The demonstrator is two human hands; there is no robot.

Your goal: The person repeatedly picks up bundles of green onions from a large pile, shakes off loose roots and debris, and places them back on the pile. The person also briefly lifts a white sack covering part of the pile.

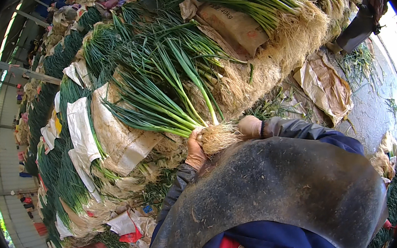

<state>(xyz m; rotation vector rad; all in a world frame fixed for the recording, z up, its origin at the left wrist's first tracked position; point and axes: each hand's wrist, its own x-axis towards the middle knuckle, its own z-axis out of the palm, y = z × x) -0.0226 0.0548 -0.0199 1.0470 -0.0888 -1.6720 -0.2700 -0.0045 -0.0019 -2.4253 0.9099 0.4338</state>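
My left hand (194, 149) is closed around the lower stems of a bunch of green onions (176, 119). Their dark green leaves fan out to the upper left, and the tangled pale roots (220, 138) point towards me. Beside those roots is my right hand (251, 126), curled, with a dark band at its wrist. Its fingers are turned away, so whether it grips anything is hidden. Just beyond lies a heap of more green onions (198, 56), their roots facing my side. A dark, dirt-specked apron (264, 190) covers my lap below both hands.
A printed woven sack (231, 24) lies among the onions ahead. Another dirty sack (122, 132) drapes the pile at left. A crumpled brown sack (326, 87) is on the floor at right, near someone's dark boot (356, 25). Other people (109, 0) are among the rows.
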